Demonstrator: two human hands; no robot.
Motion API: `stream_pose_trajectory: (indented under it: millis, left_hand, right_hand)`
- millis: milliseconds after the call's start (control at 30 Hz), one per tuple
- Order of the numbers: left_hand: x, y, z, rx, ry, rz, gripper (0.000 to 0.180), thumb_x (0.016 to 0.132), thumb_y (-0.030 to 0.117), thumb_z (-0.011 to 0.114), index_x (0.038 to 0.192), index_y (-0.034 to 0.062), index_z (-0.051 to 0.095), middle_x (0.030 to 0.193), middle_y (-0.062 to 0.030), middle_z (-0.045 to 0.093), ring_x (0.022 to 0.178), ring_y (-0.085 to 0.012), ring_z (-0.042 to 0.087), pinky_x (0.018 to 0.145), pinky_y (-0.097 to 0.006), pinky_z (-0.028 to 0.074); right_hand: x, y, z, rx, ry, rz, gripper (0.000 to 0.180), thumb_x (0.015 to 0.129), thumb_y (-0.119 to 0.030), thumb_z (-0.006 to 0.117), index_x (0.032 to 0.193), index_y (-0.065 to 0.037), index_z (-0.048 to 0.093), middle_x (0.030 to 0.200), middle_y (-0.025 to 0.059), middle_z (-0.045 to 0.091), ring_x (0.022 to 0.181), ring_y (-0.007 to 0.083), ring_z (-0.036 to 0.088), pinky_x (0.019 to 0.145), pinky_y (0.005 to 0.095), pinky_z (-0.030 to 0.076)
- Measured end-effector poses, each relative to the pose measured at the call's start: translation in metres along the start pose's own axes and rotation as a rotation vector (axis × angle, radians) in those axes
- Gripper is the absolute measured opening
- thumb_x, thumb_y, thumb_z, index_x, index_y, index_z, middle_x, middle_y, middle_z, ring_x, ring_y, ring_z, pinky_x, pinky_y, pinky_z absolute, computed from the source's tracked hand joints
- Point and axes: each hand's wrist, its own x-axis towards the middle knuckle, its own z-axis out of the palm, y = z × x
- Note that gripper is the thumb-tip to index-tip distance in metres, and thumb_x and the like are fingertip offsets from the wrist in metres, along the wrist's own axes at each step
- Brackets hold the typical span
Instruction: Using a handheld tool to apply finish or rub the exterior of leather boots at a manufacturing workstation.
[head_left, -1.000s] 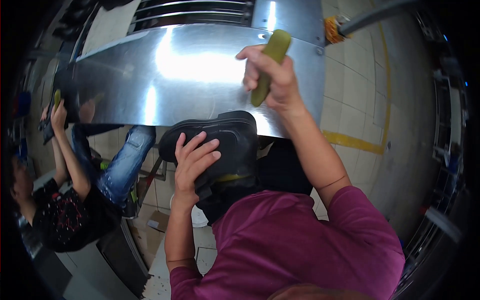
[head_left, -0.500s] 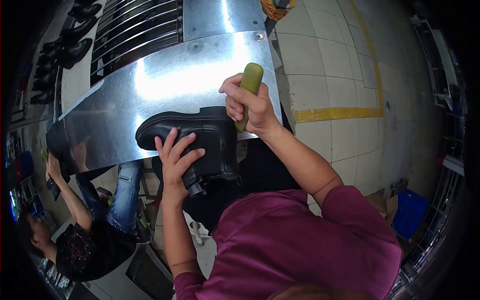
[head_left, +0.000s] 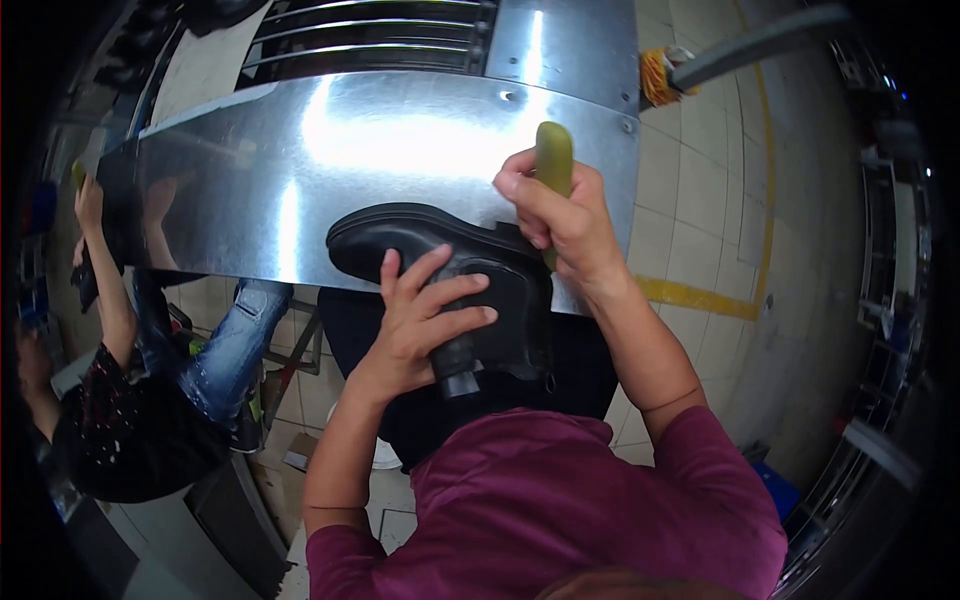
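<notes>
A black ankle boot (head_left: pixel 430 250) lies on its side at the near edge of a shiny metal table (head_left: pixel 250 180), toe pointing left. My left hand (head_left: pixel 420 320) rests spread over the boot's shaft and holds it down. My right hand (head_left: pixel 560 225) is closed around an olive-green handle (head_left: pixel 553 160) that stands upright; its lower end is hidden behind the boot's heel area.
A person in jeans and a dark patterned top (head_left: pixel 120 400) sits at the left, one hand raised at the table's left edge. Slotted metal racks (head_left: pixel 370 30) lie beyond the table. A yellow floor line (head_left: pixel 700 295) runs at the right.
My right hand with the green handle has come down from above the table to the boot's heel side. My left hand stays on the boot. The view has shifted.
</notes>
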Motion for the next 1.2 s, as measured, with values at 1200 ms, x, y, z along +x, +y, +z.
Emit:
stream_pose_trajectory:
  millis: [1200]
  left_hand:
    - [-0.005,-0.027,0.006,-0.225,0.129,0.073,0.056,0.070,-0.004,0.071,0.120,0.0190,0.071,0.133,0.0024,0.061,0.145,-0.0260,0.042,0.126,-0.059,0.011]
  right_hand:
    - [0.110,0.027,0.189,-0.097,-0.371,-0.066,0.021,0.091,-0.018,0.076,0.097,-0.001,0.064,0.057,-0.0037,0.046,0.043,0.0064,0.037,0.043,0.0255,0.027]
